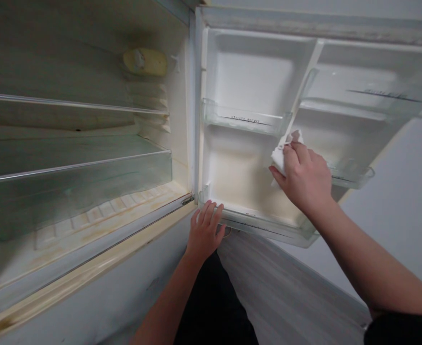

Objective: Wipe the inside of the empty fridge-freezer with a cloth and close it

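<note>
My right hand grips a crumpled white tissue and holds it against the divider on the inside of the open fridge door. Its thumb points left, and the fingers curl over the tissue. Lower down, my left hand rests with fingers stretched over the rim of the clear bottom door shelf, near the hinge side. Nothing shows in that hand.
To the left, the stained fridge compartment holds a glass shelf and a clear drawer. A yellowed lamp cover is on its wall. More clear door pockets jut out. Grey wood-look floor lies below.
</note>
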A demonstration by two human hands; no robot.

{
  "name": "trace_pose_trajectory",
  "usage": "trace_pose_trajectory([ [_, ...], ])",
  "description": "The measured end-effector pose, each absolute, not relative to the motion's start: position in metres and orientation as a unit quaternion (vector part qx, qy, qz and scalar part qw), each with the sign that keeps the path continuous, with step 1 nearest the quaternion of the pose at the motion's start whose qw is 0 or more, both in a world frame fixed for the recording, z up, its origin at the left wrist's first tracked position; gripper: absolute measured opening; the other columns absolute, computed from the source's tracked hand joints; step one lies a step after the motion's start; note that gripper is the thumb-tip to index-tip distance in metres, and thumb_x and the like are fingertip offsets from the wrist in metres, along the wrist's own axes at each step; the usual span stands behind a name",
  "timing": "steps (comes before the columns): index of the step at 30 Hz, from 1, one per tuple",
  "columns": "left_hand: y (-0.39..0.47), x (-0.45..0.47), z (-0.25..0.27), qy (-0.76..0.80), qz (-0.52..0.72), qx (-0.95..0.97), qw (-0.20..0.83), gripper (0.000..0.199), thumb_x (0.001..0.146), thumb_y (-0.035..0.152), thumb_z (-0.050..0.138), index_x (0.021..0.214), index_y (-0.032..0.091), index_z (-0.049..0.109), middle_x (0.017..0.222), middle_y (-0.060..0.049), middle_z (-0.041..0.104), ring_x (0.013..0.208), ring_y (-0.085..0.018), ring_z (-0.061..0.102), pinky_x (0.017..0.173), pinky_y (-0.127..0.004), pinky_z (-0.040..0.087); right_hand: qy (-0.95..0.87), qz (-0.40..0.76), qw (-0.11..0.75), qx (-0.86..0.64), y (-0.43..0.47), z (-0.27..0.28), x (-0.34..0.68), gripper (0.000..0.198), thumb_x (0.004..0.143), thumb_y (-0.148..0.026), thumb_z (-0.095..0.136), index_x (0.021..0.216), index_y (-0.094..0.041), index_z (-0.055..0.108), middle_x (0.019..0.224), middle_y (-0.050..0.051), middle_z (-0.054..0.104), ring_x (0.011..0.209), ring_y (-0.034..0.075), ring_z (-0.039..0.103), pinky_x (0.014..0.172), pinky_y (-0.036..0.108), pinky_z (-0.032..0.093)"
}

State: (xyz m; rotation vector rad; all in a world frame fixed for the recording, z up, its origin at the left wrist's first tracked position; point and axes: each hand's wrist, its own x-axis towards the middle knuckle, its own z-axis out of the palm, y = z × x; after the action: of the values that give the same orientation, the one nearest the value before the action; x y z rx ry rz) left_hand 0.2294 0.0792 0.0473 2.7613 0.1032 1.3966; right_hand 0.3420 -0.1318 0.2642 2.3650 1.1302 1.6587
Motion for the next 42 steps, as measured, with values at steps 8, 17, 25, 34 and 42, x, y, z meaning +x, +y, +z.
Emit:
trace_pose_trajectory([
  [8,0.079,0.229,0.048,0.035,0.448,0.893,0.028,0.058,0.094,0.033,0.058,0.150,0.018,0.046,0.149,-0.016,0.056,0.147,-0.031,0.044,0.117,-0.049,0.035,0.416,0.500,0.076,0.756,-0.171,0.272,0.347,0.048,0.099,-0.047,0.051,0.128,-0.010,0.058,0.120,0.022,0.063,0.099,0.032,0.058,0.082,0.042,0.045],
  [17,0.080,0.226,0.049,0.026,0.445,0.895,0.029,0.060,0.094,0.031,0.060,0.151,0.019,0.044,0.150,-0.015,0.055,0.147,-0.030,0.043,0.118,-0.047,0.035,0.458,0.480,0.069,0.745,-0.222,0.277,0.366,0.047,0.103,-0.044,0.046,0.138,-0.014,0.057,0.128,0.019,0.066,0.108,0.031,0.064,0.084,0.039,0.048],
  [25,0.077,0.228,0.050,0.028,0.450,0.892,0.030,0.060,0.093,0.032,0.060,0.150,0.019,0.045,0.148,-0.016,0.056,0.146,-0.031,0.045,0.116,-0.048,0.035,0.425,0.499,0.080,0.751,-0.251,0.284,0.372,0.034,0.102,-0.041,0.046,0.116,-0.018,0.067,0.114,0.013,0.071,0.094,0.025,0.066,0.073,0.033,0.045],
  [34,0.072,0.229,0.047,0.038,0.458,0.888,0.036,0.061,0.093,0.032,0.061,0.150,0.017,0.044,0.150,-0.017,0.054,0.147,-0.032,0.042,0.117,-0.049,0.035,0.383,0.542,0.072,0.745,-0.203,0.275,0.360,0.034,0.101,-0.042,0.046,0.109,-0.017,0.068,0.089,0.009,0.066,0.083,0.024,0.058,0.066,0.033,0.034],
  [42,0.075,0.231,0.048,0.039,0.459,0.888,0.017,0.061,0.093,0.032,0.061,0.150,0.018,0.044,0.149,-0.017,0.055,0.145,-0.033,0.045,0.116,-0.050,0.037,0.399,0.554,0.046,0.729,-0.174,0.265,0.356,0.038,0.099,-0.041,0.049,0.119,-0.013,0.067,0.101,0.014,0.066,0.092,0.026,0.057,0.076,0.036,0.038],
])
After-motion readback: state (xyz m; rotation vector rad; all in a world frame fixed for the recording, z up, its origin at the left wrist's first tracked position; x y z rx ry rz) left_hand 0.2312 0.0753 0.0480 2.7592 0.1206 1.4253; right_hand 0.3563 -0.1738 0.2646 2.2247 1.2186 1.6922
